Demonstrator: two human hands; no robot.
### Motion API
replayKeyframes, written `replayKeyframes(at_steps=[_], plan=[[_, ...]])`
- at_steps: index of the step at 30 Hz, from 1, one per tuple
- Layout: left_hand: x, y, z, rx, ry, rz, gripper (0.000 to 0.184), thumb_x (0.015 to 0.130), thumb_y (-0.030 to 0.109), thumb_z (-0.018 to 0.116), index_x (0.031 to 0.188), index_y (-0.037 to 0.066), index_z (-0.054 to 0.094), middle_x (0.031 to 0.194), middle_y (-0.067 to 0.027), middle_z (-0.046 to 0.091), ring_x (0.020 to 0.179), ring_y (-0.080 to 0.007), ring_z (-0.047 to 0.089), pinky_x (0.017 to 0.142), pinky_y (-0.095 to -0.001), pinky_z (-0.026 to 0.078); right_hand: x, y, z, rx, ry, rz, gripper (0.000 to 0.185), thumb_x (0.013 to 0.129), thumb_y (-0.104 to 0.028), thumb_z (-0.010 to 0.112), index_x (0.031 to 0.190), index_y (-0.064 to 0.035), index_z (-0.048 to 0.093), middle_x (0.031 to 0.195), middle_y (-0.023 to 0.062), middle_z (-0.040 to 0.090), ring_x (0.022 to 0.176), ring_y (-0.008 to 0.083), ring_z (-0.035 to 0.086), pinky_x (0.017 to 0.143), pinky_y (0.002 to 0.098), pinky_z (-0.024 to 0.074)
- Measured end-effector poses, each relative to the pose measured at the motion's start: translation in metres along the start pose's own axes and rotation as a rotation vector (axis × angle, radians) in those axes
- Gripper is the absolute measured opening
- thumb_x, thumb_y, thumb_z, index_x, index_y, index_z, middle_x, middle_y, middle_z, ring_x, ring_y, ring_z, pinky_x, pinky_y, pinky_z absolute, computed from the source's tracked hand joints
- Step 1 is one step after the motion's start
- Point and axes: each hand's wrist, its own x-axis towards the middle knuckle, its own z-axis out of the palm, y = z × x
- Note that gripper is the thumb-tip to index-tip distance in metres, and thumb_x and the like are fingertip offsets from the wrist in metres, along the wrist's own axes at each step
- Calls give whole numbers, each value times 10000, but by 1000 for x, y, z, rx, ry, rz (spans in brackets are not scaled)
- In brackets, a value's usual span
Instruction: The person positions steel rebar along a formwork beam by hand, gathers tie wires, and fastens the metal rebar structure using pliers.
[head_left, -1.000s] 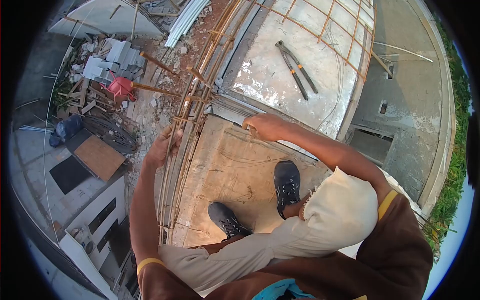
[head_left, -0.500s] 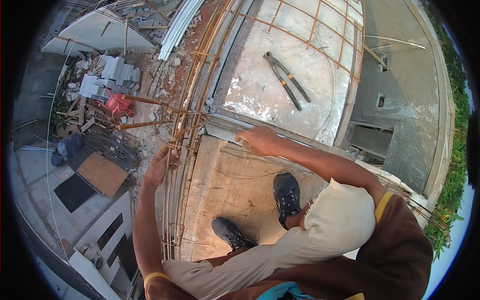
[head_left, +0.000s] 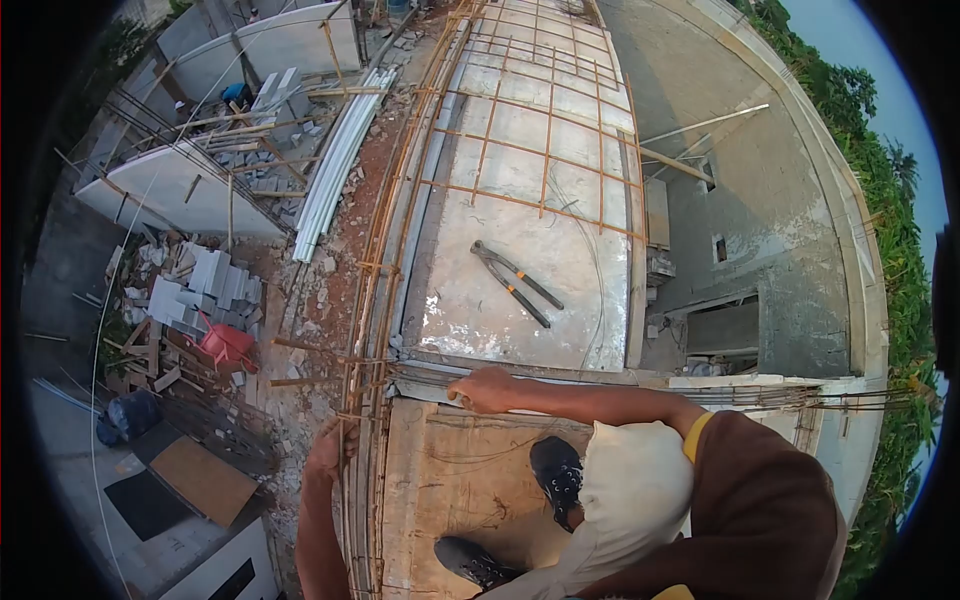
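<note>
A: Where are the hands rn?
B: Left hand (head_left: pixel 327 448) is at the outer side of the long rebar (head_left: pixel 377 267), fingers curled in by the bars; can't tell how tightly they close. Right hand (head_left: pixel 485 390) is bent over the thin crosswise rods (head_left: pixel 430 373), fingers half-folded; can't see what, if anything, is pinched.
A: Tips for handling it?
B: IMO steady the long bars w/ the left, keep fingertips out of the gaps btwn rods, and work close to the body. Both shoes (head_left: pixel 557 470) are on the tan board (head_left: pixel 410 480), so I'd keep weight there, not out over the edge (looks like a real drop on that side, tho depth's hard to judge).
A: And the rebar itself?
B: Rusty orange-brown, thin, several bars side by side w/ short crosspieces, running along the left edge of the pale slab (head_left: pixel 480 325) and past the board. The crosswise rods look greyer, btwn slab and board.
A: Tools?
B: Pincers w/ black-and-orange handles (head_left: pixel 511 289), lying on the slab, apart from both hands.
</note>
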Motion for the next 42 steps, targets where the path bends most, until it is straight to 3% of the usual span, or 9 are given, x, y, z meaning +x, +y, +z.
replayKeyframes(at_steps=[5, 13, 19, 22, 27, 31, 34, 36, 42], plan=[[-15, 13, 24, -123, 153, -10, 174, 983, 280, 489, 895, 141, 545, 675, 28, 470, 544, -89, 421, 483, -255, 354, 3, 0, 3, 26, -38, 19, 266, 829, -222, 608, 1087, -166, 633, 936, 132, 669, 947, 323, 631, 776, 456, 490], [-8, 14, 19, -54, 139, -49, 114, 932, 221, 612, 908, 124, 558, 686, 2, 535, 556, -112, 492, 487, -275, 423, -5, -6, 1, -18, -33, 7, 275, 827, -181, 578, 1096, -171, 633, 977, 112, 678, 965, 310, 634, 782, 447, 498], [-11, 11, 19, -3, 202, -36, 171, 908, 297, 650, 920, 149, 567, 702, 6, 556, 552, -129, 521, 496, -308, 450, -7, 4, -1, 46, -38, -43, 263, 846, -179, 553, 1096, -158, 629, 974, 133, 674, 943, 329, 635, 784, 457, 496], [-12, 9, 18, -47, 228, -24, 206, 963, 322, 551, 979, 118, 570, 704, -18, 575, 570, -138, 524, 518, -296, 443, -9, 13, -10, 122, 111, -99, 248, 871, -201, 550, 1101, -144, 622, 986, 148, 668, 950, 333, 630, 790, 459, 490], [-25, 14, 31, 19, 247, 72, 437, 972, 490, 398, 1078, 96, 557, 748, -59, 608, 644, -162, 569, 613, -339, 468, -12, 30, -27, 173, 147, 61, 268, 889, -250, 567, 1120, -122, 609, 1064, 135, 652, 1011, 319, 614, 828, 441, 483], [-18, 9, 17, 52, 285, -66, 447, 960, 460, 413, 1202, 96, 506, 778, -77, 619, 672, -172, 587, 627, -338, 476, -10, 43, -16, 71, 127, 53, 271, 893, -267, 561, 1116, -122, 609, 1090, 121, 646, 1018, 321, 614, 835, 443, 485], [-29, 14, 33, 15, 285, 107, 399, 953, 458, 400, 1143, 123, 502, 857, -92, 630, 694, -188, 591, 624, -361, 480, -12, 46, -10, 25, 117, 28, 268, 893, -286, 560, 1087, -110, 616, 1083, 117, 644, 1031, 317, 609, 836, 450, 489], [-27, 12, 25, 11, 250, 68, 515, 933, 432, 458, 1340, 120, 410, 873, -97, 637, 723, -203, 594, 683, -364, 483, -13, 45, -13, 0, 95, 18, 271, 898, -288, 557, 1097, -111, 606, 1078, 118, 640, 1025, 318, 608, 829, 449, 489], [-22, -3, 12, 0, 262, 115, 660, 885, 554, 506, 1374, 133, 368, 1031, -102, 606, 810, -224, 596, 740, -386, 492, -15, 43, -17, -60, 58, -48, 302, 896, -332, 576, 1112, -120, 590, 1061, 125, 626, 1009, 322, 606, 815, 451, 489]])
